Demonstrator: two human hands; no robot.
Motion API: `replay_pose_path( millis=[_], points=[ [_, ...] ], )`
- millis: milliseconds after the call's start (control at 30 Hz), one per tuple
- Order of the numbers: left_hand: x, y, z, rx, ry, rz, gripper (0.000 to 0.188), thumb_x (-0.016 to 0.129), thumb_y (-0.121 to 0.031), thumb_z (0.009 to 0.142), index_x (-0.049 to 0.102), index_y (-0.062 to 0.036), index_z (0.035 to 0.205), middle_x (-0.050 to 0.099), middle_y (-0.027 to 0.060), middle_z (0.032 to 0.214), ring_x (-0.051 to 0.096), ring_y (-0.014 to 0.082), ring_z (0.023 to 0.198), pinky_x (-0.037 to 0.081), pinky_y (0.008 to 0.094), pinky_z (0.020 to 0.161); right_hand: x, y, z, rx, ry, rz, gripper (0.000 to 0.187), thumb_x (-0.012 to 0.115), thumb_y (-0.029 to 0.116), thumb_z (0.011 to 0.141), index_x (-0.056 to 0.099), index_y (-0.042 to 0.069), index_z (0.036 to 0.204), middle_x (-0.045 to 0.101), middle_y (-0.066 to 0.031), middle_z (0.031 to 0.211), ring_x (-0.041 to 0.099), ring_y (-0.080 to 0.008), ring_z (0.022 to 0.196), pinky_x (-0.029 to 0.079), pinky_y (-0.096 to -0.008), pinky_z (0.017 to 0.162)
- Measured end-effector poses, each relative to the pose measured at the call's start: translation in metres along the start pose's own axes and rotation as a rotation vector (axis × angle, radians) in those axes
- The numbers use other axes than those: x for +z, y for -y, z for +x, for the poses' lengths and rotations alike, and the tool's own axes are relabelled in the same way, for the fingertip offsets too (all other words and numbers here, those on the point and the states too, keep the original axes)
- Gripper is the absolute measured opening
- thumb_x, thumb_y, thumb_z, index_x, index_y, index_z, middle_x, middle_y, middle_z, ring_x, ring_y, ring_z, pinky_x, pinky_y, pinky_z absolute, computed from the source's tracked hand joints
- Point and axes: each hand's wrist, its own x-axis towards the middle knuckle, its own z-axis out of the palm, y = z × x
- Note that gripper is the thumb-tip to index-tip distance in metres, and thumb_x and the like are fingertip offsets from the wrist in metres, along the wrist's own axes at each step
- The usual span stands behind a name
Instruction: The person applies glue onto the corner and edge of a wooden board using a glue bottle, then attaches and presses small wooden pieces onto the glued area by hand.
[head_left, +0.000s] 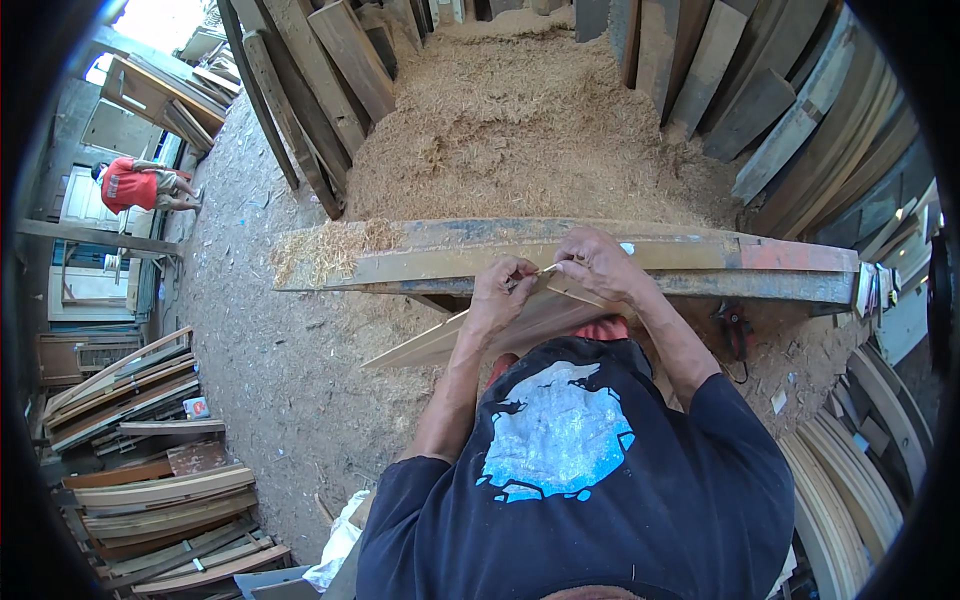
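Note:
My left hand (504,291) and my right hand (597,264) meet over the near edge of a long wooden workbench (690,253). Fingertips of both are closed in a pinch on a small, thin, pale piece (547,269), too small for its kind to be told. Just below the hands, a flat wooden board (440,340) slants between the bench and my body. Its right part is partly hidden by my right forearm and shirt.
Wood shavings (330,250) lie on the bench's left end, with more sawdust (540,130) heaped beyond it. A black-and-red power tool (736,330) sits below the bench at right. Planks (160,500) are stacked at left. A person in red (130,186) stands far left.

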Motion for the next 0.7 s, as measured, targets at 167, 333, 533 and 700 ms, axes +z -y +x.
replay_pose_path(
  millis=[167,333,533,700],
  points=[
    [0.005,0.001,-0.002,-0.012,-0.016,-0.056,0.017,0.074,-0.005,0.087,0.07,-0.0036,0.103,0.071,0.0061,0.088,0.064,0.0141,0.076,0.052,0.0295,0.072,0.001,-0.003,0.001,0.003,0.012,-0.016,0.014,0.072,0.015,0.087,0.07,0.002,0.091,0.067,-0.0129,0.088,0.063,-0.0322,0.089,0.05,-0.0423,0.08],
    [0.006,0.0,-0.003,-0.049,-0.042,-0.069,0.016,0.074,-0.005,0.087,0.07,-0.0028,0.103,0.071,0.0056,0.086,0.061,0.012,0.073,0.052,0.0283,0.069,0.003,0.0,0.002,-0.005,-0.004,-0.006,0.014,0.071,0.015,0.087,0.07,0.002,0.09,0.066,-0.0131,0.088,0.063,-0.0329,0.089,0.05,-0.043,0.08],
    [0.006,0.0,-0.004,-0.023,-0.049,-0.06,0.015,0.074,-0.003,0.086,0.07,-0.0035,0.101,0.071,0.0071,0.086,0.064,0.014,0.073,0.053,0.0291,0.069,-0.002,0.005,0.008,-0.048,0.048,-0.091,0.013,0.069,0.014,0.087,0.068,0.001,0.088,0.064,-0.0137,0.085,0.062,-0.0349,0.087,0.049,-0.0455,0.079],
    [0.006,0.004,-0.003,0.037,-0.038,-0.05,0.014,0.072,0.0,0.086,0.07,-0.0045,0.099,0.071,0.01,0.087,0.068,0.0198,0.076,0.054,0.0316,0.069,-0.003,0.005,0.01,-0.058,0.092,-0.092,0.011,0.068,0.013,0.083,0.066,0.002,0.085,0.063,-0.0145,0.084,0.062,-0.0354,0.088,0.049,-0.0465,0.08]
  ],
)
